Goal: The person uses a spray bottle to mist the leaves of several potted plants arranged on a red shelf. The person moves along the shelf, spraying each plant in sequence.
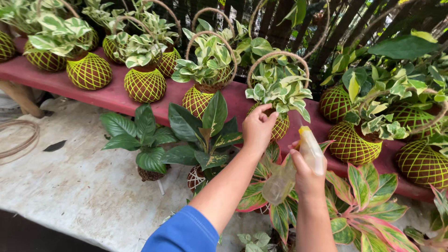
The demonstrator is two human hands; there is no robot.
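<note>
The left hand (pixel 257 127) reaches to a variegated plant (pixel 280 91) in a netted moss ball on the red table (pixel 107 95), its grip narrow, pinching a leaf. The right hand (pixel 305 175) holds a clear spray bottle (pixel 293 165) just beside it, grip wrapped around the bottle.

Both arms reach forward, hands raised.
Left hand (pixel 258 127) is extended with curled, pinching fingers, its arm blue-sleeved; right hand (pixel 305 172) is clenched in a grip, forearm bare.

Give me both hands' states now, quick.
Left hand: closed on leaves of the variegated moss-ball plant.
Right hand: closed around a yellowish spray bottle.
</note>
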